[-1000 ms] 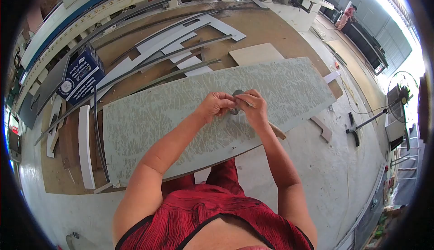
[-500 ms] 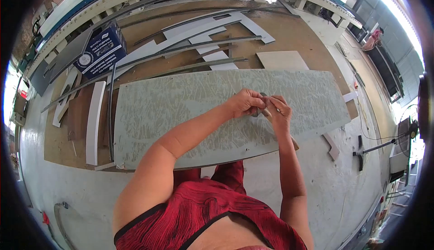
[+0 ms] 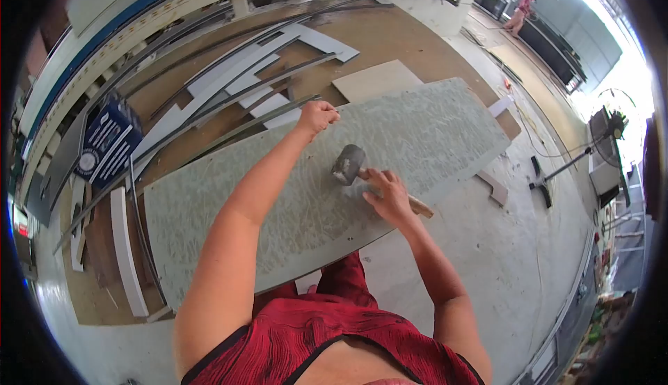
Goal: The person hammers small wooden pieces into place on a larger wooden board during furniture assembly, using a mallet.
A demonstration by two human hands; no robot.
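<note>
A pale green patterned panel lies flat before me. My left hand is at its far edge with fingertips pinched together; whatever is between them is too small to make out. A mallet with a dark, worn head and a wooden handle rests over the middle of the panel. My right hand is on the handle just behind the head, fingers curled over it and thumb toward me.
Beyond the panel lie white cut boards, long dark strips and a beige sheet. A blue carton stands left. At right are a fan and a grey offcut. Another person is far back.
My hands, close together before, have parted. The left moved to the panel's far edge, the right down onto the mallet, whose head is now uncovered. The view has turned.
</note>
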